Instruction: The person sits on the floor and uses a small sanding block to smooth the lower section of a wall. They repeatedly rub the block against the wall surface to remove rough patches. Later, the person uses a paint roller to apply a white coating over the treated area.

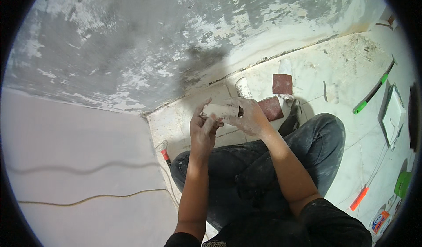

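A pale, dust-coated block or roll (220,111) with a dark right end is held between my two hands, above my crossed legs. My left hand (203,126) grips its left end, fingers curled and thumb across the front. Closed round the right end is my right hand (249,116), powdered with white dust. I cannot tell whether the pale piece is wrapped in something. Just beyond the right hand lie two dark red squares of sandpaper, one near (271,108) and one farther off (282,83). A whitish curved piece (243,88) rests by the wall's foot.
A patchy grey wall (145,40) rises ahead. Beside my left knee is a red-handled scraper (165,155). On the floor at right lie a green-and-black handled tool (371,93), a white tray (393,115), an orange-handled tool (359,198) and a tub (380,221). A cord (92,198) runs at left.
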A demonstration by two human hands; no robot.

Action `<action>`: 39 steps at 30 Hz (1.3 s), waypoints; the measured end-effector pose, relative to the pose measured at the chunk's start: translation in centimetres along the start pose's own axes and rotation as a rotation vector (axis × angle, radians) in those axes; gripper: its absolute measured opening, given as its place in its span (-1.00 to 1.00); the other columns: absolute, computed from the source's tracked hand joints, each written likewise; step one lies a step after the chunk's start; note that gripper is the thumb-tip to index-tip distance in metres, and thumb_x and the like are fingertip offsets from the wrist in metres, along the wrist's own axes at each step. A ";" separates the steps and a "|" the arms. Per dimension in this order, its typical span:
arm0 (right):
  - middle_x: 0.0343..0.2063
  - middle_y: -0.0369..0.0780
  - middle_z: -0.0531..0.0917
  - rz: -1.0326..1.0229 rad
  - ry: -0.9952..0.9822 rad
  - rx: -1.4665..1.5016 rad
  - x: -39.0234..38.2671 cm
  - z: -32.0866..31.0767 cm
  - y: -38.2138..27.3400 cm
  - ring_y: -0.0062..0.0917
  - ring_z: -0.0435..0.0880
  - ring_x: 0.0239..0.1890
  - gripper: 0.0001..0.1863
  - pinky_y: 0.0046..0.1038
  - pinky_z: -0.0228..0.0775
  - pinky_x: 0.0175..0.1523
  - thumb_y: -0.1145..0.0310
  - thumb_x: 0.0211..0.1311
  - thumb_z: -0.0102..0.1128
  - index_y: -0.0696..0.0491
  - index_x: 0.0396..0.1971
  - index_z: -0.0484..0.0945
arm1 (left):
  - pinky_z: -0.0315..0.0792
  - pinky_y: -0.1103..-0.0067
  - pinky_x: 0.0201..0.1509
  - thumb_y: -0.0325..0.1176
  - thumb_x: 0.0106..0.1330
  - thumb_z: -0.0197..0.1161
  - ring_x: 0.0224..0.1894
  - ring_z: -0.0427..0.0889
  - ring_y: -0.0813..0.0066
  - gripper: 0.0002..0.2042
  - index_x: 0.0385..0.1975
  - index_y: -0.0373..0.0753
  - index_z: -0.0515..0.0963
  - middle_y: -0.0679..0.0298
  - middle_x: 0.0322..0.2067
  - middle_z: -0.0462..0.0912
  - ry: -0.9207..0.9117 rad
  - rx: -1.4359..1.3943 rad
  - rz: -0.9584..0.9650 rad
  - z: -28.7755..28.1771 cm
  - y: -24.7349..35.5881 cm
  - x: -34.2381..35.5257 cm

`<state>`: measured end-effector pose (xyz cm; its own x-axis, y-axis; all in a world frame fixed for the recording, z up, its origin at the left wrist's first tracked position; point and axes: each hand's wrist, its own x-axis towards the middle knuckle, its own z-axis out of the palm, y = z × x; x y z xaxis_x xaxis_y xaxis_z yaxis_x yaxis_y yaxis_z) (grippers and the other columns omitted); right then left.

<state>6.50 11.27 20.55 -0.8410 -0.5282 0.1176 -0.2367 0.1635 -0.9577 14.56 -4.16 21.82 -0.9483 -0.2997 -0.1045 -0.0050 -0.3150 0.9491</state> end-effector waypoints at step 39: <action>0.02 0.16 0.59 -0.220 0.450 0.244 -6.0 -7.1 -6.6 -0.06 0.58 0.12 -0.47 -0.22 0.40 0.17 0.14 0.38 0.18 0.31 0.11 0.45 | 0.14 0.42 -0.50 -0.27 0.53 0.06 -0.56 0.14 0.54 -0.58 -0.61 -0.37 0.32 0.24 -0.71 0.23 0.235 0.917 0.581 12.0 2.9 4.0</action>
<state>9.67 19.24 28.02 -0.9220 -0.1115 0.3707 -0.3553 -0.1364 -0.9248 6.95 4.51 27.69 -0.7991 -0.3797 0.4661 0.0956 0.6851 0.7221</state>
